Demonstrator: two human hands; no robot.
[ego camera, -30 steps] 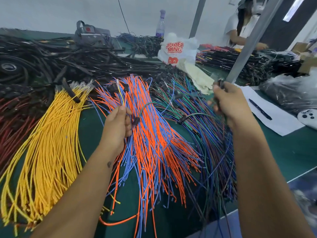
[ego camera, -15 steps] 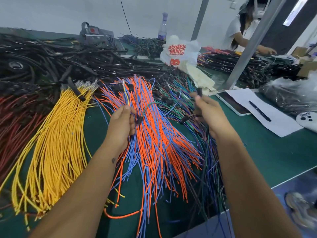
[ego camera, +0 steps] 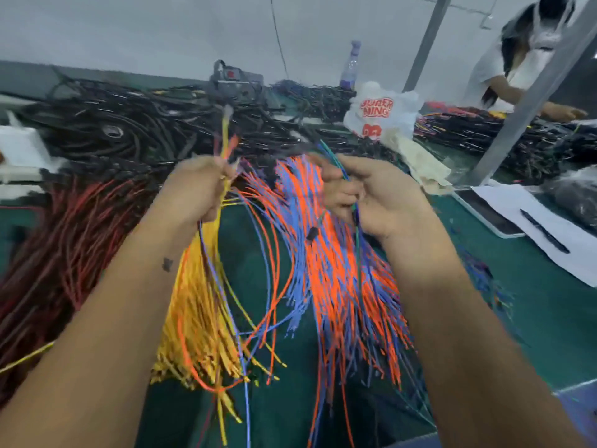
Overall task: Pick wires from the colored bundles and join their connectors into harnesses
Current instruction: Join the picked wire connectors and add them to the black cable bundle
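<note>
Hands gripping wires above the desk (ego camera: 549, 302).
Left hand (ego camera: 193, 189) is pinching yellow, orange and blue wires (ego camera: 226, 140); right hand (ego camera: 378, 195) is clutching green and blue wires (ego camera: 358, 240); bare green surface is showing at 3 o'clock.

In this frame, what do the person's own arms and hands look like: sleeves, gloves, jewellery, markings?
Both forearms are bare to the frame edge, with no sleeves, gloves or watch in view. The left hand and right hand are uncovered. A small dark mark, like a tattoo, sits on the left forearm. Rings cannot be made out through blur.

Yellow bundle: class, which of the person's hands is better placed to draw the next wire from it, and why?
Probably the left hand: it hangs above the yellow bundle. The right hand sits over the orange and blue bundle.
</note>
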